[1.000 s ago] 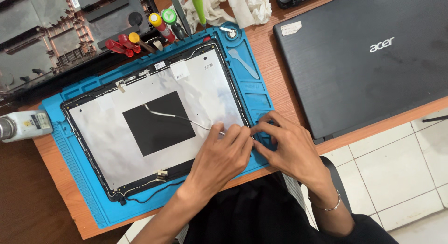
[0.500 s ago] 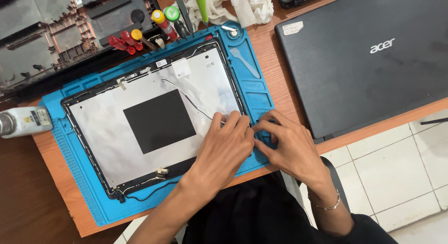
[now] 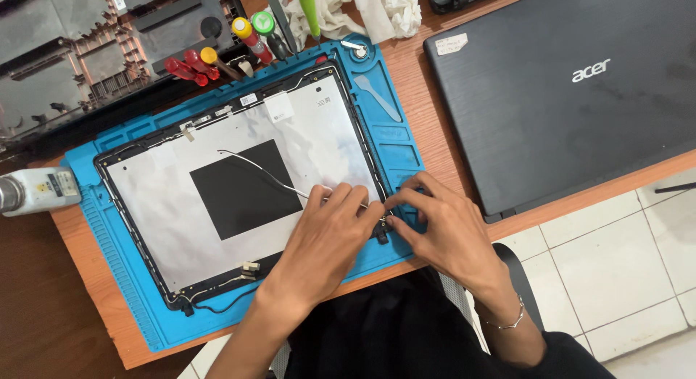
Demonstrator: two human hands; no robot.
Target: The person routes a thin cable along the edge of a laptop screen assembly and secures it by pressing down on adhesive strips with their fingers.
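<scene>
Item: laptop lid shell (image 3: 239,183), inner face up, lying flat on the blue work mat (image 3: 119,277) on the counter (image 3: 435,125).

Stage, as I judge it: the shell is already stripped of its screen; a silver lining with a black square patch shows. A thin white-and-grey cable (image 3: 268,172) runs loose across the lining toward the lower right corner; black wire sits in the rim channel. Work at that corner looks unfinished.

My left hand (image 3: 330,238): curled, fingertips pinching the cable end at the shell's lower right edge.
My right hand (image 3: 442,227): fingers bent, pressing a small dark part at the same corner; I cannot tell whether it grips it.

Nearby: screwdrivers (image 3: 217,56) above the mat, closed black laptop (image 3: 573,82) to the right, bare chassis (image 3: 65,67) top left, white cloth (image 3: 362,6).
</scene>
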